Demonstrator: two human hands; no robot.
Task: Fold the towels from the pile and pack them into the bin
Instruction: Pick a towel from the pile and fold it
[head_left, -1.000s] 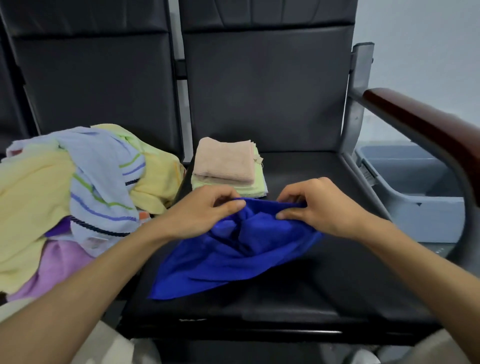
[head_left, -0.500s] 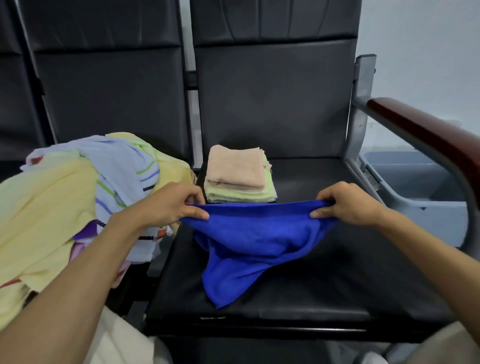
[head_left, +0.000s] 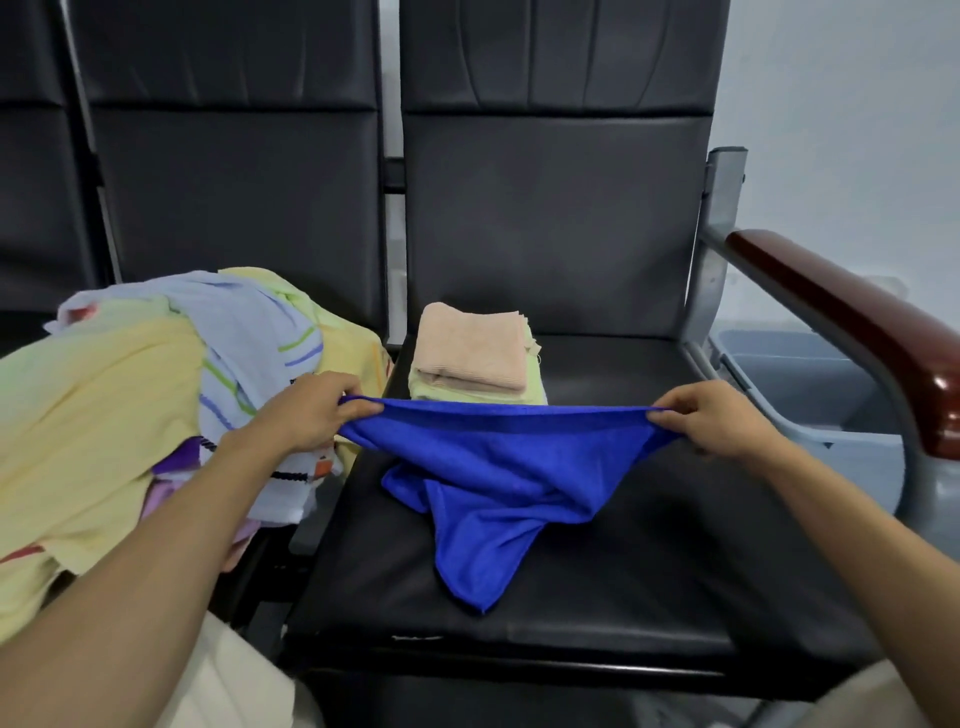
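Observation:
A blue towel (head_left: 498, 467) is stretched by its top edge over the black seat (head_left: 649, 561), with its lower part drooping onto the cushion in a crumpled point. My left hand (head_left: 311, 410) pinches the towel's left corner and my right hand (head_left: 711, 415) pinches the right corner. Behind the towel, a folded peach towel (head_left: 472, 345) lies on a folded pale green one (head_left: 431, 387). The pile of unfolded towels (head_left: 130, 395), yellow, striped light blue and purple, covers the seat on the left. The grey bin (head_left: 810, 379) stands on the floor to the right, beyond the armrest.
A metal frame with a dark red wooden armrest (head_left: 841, 322) rises between the seat and the bin. The black seat backs (head_left: 550, 208) stand close behind. A pale wall is on the right.
My hands have moved apart, pulling the blue towel's top edge from a bunch into a taut line. The towel's hanging part has shifted right toward the seat's middle.

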